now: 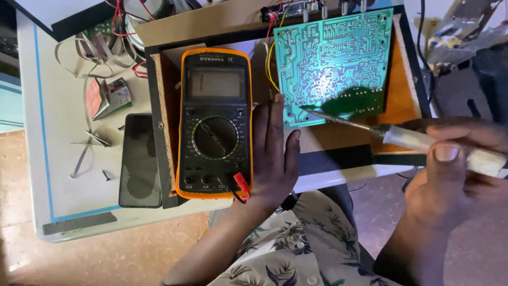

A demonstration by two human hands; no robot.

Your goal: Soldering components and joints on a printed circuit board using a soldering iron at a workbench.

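Right hand clenched around the pale cream handle of a soldering iron, thumb pressed on top, fingers wrapped over the far side; thin metal tip stretched leftward and touching the lower left part of a green printed circuit board, solder side up, traces showing in lighter green. Board lying flat on a brown wooden work board with a black frame, red and yellow wires running off the upper left corner. Left hand open and flat, palm down, grasping nothing, fingertips just reaching the lower left edge of the circuit board, side of the hand against an orange-cased black digital multimeter. Multimeter lying face up on the same wooden board, just left of the circuit board, grey display at the top, round dial in the middle, red plug seated in a bottom socket. Further left, on a white table with a blue line, a black smartphone face up, screen dark, just beside the frame. Above the phone, grey flat strips and a small folded printed paper packet. Leaf-patterned shirt low in view.
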